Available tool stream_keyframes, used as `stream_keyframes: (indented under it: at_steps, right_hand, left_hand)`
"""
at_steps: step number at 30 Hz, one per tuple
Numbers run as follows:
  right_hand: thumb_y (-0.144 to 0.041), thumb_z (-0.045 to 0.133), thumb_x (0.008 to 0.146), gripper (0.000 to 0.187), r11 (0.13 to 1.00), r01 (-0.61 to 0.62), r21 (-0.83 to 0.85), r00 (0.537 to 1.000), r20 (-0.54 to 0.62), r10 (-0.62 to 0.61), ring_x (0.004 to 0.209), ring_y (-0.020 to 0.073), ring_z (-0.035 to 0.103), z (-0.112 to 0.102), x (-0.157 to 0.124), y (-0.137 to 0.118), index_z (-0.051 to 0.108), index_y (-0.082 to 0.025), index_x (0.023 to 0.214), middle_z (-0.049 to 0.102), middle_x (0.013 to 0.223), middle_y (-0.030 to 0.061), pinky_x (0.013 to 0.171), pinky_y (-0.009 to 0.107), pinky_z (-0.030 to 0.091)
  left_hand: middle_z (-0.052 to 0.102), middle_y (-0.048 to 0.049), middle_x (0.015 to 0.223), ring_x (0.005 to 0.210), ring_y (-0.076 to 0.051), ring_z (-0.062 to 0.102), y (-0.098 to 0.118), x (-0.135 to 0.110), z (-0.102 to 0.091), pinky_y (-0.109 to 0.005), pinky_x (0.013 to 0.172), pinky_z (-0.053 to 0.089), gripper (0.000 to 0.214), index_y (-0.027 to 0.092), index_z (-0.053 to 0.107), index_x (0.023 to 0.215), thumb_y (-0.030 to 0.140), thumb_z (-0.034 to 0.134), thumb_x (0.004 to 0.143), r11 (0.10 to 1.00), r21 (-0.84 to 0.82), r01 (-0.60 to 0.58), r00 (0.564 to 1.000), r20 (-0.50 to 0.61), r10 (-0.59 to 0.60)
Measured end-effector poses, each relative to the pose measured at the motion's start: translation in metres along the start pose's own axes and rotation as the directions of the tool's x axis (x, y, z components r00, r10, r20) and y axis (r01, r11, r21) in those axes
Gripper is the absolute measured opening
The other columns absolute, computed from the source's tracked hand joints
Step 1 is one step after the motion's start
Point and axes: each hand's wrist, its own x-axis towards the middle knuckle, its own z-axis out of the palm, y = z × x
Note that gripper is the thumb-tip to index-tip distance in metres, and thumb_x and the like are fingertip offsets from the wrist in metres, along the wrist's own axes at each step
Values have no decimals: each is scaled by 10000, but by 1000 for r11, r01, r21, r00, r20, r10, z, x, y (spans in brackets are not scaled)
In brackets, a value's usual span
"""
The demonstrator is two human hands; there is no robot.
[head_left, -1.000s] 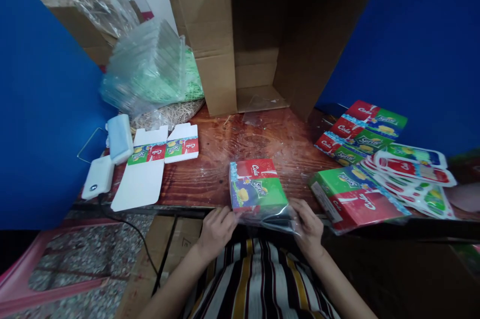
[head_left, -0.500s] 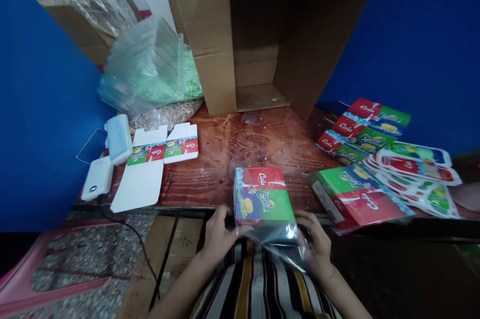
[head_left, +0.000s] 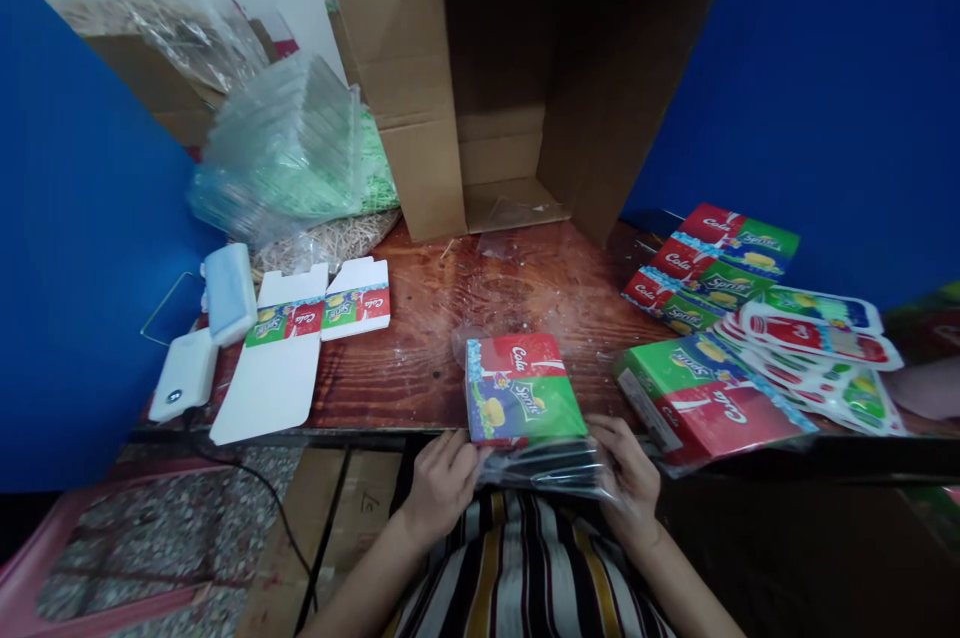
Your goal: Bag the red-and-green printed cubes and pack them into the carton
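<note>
Reddish worktop [head_left: 409,363]: printed box [head_left: 521,393], six o'clock; left grip [head_left: 441,484], seven, right grip [head_left: 631,480], five, both clamped on clear film [head_left: 544,466]; best kept evenly taut, box square.

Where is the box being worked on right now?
In the head view, the box lies low, just right of centre, at the near edge of the table, between the left hand and the right hand.

From here I count one left hand [head_left: 442,480] and one right hand [head_left: 630,473] at one Cola-and-Sprite box [head_left: 523,390], one wrapped box [head_left: 724,408] rightward, two pale blocks [head_left: 229,294], two blue panels [head_left: 825,68], and one tall carton [head_left: 420,118].
</note>
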Motion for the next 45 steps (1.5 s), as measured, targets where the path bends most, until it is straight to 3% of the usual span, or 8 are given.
stream_keyframes:
  at_steps: [7,25,31,35,38,41,43,45]
  right_hand:
    - [-96,526,891,181,959,185,-215,983,49,-179,749,171,705,-13,-6,-7,636,-202,988,709,879,80,613,243,564]
    - [-57,559,868,193,945,225,-237,973,102,-206,728,159,674,-16,-21,-6,614,-214,968,670,837,51,635,246,544]
    - [-61,525,883,197,984,107,-144,989,118,-90,748,158,645,-16,-18,-7,608,-212,978,641,839,46,663,263,533]
    - [-89,512,891,149,997,-56,-52,998,-9,56,718,158,625,-21,-19,-8,605,-204,907,622,814,40,651,283,518]
    - [-119,562,874,102,997,-76,26,997,-3,76,727,163,627,-22,-26,-7,621,-202,873,631,812,37,664,294,514]
    - [-204,630,861,81,949,-271,160,958,-48,282,729,166,649,-18,-39,-6,605,-209,938,646,822,29,679,297,533]
    - [-291,639,874,143,827,-484,285,862,-5,507,691,162,660,-13,-48,-6,566,-213,969,650,816,21,662,296,549]
    - [-407,561,921,207,686,-641,344,763,189,618,652,163,660,-7,-55,-7,572,-200,921,656,799,32,632,298,557]
  left_hand:
    - [622,-23,636,602,-152,589,9,-3,-1,-288,614,493,262,197,504,661,132,513,915,990,103,-98,988,-110,109]
    - [623,-32,600,550,-164,607,24,4,10,-292,562,481,236,191,526,679,62,511,877,987,75,-145,978,-140,154]
    - [635,-38,656,605,-163,602,18,-6,19,-294,610,474,210,189,538,729,112,476,914,997,-19,-75,997,-30,74]
    - [615,-27,639,584,-143,562,8,-19,11,-268,590,441,248,192,506,682,90,477,906,992,-120,-27,1000,-3,27]
    - [640,-21,670,606,-127,575,3,-27,1,-245,622,448,218,191,542,691,132,516,900,946,-279,163,985,97,-141]
    - [675,-19,735,683,-142,626,2,-33,-5,-257,699,472,4,200,610,844,204,609,843,681,-465,566,824,297,-482]
    - [701,-32,806,732,-174,661,5,-32,-10,-303,745,496,271,201,580,1023,204,665,766,257,-606,753,603,478,-639]
    - [718,-73,914,815,-229,690,8,-26,-17,-375,789,516,478,186,520,1132,206,692,687,-270,-640,719,418,709,-568]
